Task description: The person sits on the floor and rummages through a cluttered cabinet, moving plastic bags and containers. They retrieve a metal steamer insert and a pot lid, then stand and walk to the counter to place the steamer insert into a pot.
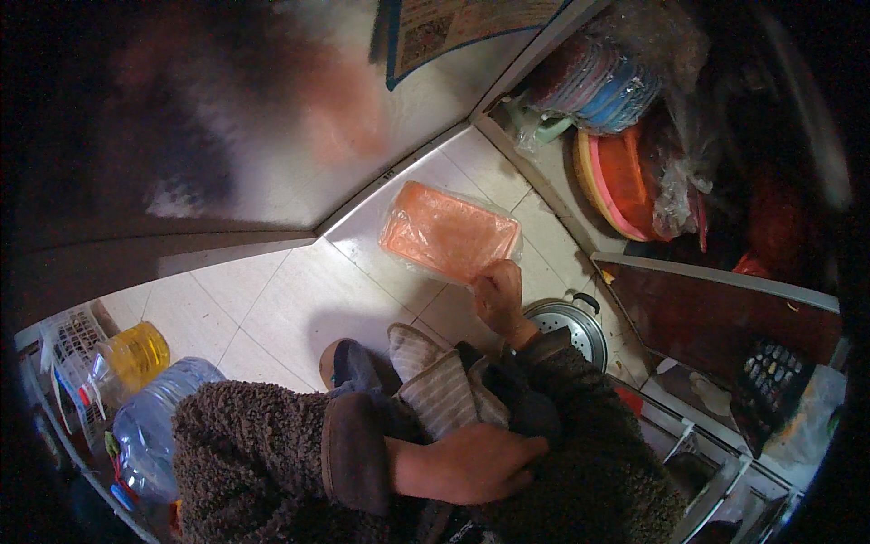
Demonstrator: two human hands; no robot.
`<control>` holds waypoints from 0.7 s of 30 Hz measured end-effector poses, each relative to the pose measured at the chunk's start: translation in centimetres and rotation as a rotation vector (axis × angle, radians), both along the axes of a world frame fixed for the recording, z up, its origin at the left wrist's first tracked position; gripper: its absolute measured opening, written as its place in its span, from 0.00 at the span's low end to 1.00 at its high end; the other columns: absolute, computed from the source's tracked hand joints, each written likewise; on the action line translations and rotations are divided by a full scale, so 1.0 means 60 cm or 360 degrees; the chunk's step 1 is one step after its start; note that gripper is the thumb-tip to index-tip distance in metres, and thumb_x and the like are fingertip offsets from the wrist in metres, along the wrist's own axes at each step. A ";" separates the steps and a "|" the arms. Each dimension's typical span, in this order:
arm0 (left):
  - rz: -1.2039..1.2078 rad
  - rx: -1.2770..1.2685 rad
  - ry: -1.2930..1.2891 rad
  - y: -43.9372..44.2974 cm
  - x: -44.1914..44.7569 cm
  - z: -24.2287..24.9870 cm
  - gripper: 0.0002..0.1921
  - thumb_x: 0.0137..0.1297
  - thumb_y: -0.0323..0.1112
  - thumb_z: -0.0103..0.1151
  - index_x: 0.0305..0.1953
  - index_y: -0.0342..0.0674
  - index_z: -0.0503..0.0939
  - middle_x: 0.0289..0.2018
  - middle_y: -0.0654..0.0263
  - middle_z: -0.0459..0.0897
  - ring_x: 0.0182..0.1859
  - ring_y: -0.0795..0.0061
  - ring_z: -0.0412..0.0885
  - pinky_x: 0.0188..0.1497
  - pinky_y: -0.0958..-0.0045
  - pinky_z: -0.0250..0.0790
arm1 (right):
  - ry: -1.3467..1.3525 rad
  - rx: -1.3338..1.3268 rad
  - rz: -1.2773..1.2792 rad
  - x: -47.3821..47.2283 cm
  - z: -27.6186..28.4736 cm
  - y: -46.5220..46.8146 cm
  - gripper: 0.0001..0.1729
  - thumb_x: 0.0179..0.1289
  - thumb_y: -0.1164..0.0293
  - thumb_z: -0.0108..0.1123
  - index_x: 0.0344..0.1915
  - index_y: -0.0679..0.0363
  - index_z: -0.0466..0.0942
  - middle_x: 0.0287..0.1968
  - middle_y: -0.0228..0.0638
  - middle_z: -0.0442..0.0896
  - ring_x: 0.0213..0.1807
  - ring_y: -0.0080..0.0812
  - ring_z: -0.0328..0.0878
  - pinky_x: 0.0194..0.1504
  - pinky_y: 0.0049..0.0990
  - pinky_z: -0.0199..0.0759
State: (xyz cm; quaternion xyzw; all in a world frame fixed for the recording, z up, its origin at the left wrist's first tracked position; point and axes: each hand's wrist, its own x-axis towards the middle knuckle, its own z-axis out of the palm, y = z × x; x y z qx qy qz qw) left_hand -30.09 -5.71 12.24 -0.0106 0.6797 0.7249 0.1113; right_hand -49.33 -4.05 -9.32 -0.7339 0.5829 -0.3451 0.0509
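My right hand (499, 299) pinches the near corner of a shallow orange plastic tray (448, 231) wrapped in clear plastic film. The tray is above the tiled floor, tilted a little. My left hand (476, 464) lies across my body against my dark right sleeve, fingers curled; whether it grips the sleeve is hard to see. Just beyond that hand is a grey-brown striped cloth (438, 381). Beside my right wrist, a stainless steel steamer pan (588, 326) with a perforated base and black handle stands on the floor, partly hidden by my arm.
An open cupboard at right holds bagged blue plates (612, 95) and an orange basin (622, 177). Below it is a dark red door panel (714, 306). At left stand an oil bottle (136, 350), a large clear water bottle (160, 421) and a white plastic basket (71, 340). A glossy panel (421, 115) rises ahead.
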 end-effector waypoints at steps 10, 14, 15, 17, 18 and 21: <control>-0.0030 -0.0013 0.0009 0.007 -0.008 -0.010 0.16 0.61 0.39 0.49 0.47 0.38 0.66 0.30 0.47 0.78 0.36 0.44 0.77 0.38 0.51 0.70 | -0.0080 0.0105 -0.0215 -0.012 -0.018 0.003 0.09 0.39 0.77 0.59 0.27 0.60 0.73 0.29 0.40 0.70 0.34 0.45 0.67 0.37 0.40 0.62; -0.0058 -0.0038 -0.0005 -0.003 -0.011 -0.003 0.15 0.61 0.38 0.48 0.46 0.39 0.66 0.30 0.46 0.78 0.36 0.44 0.77 0.37 0.51 0.70 | -0.0073 0.0051 -0.0250 -0.010 0.032 -0.017 0.09 0.39 0.80 0.61 0.22 0.60 0.70 0.27 0.38 0.69 0.32 0.43 0.68 0.33 0.35 0.62; -0.0039 -0.0046 0.0028 0.000 -0.009 -0.005 0.15 0.61 0.38 0.48 0.46 0.39 0.65 0.30 0.46 0.78 0.36 0.44 0.77 0.37 0.51 0.70 | -0.0072 0.0051 -0.0235 -0.010 0.039 -0.018 0.09 0.39 0.81 0.60 0.21 0.60 0.70 0.27 0.39 0.69 0.32 0.43 0.67 0.33 0.35 0.62; 0.0075 -0.0055 0.0084 0.008 -0.005 -0.007 0.15 0.61 0.38 0.48 0.46 0.39 0.65 0.30 0.46 0.77 0.36 0.44 0.77 0.37 0.51 0.70 | -0.0139 0.0089 -0.0290 -0.016 0.030 -0.014 0.09 0.40 0.80 0.60 0.23 0.60 0.70 0.27 0.39 0.68 0.31 0.44 0.67 0.33 0.36 0.62; 0.0133 -0.0057 0.0111 0.010 -0.003 -0.008 0.15 0.61 0.38 0.48 0.46 0.39 0.66 0.30 0.46 0.77 0.36 0.44 0.77 0.37 0.51 0.70 | -0.0173 0.0110 -0.0316 -0.017 0.027 -0.013 0.08 0.40 0.80 0.60 0.23 0.60 0.70 0.27 0.39 0.68 0.31 0.44 0.66 0.33 0.36 0.62; 0.0118 -0.0075 0.0112 0.006 -0.003 -0.006 0.15 0.61 0.38 0.48 0.46 0.39 0.65 0.30 0.46 0.77 0.36 0.45 0.77 0.37 0.51 0.69 | -0.0122 -0.0012 -0.0277 -0.018 0.021 -0.015 0.09 0.42 0.79 0.60 0.25 0.61 0.69 0.28 0.40 0.68 0.32 0.45 0.66 0.33 0.37 0.62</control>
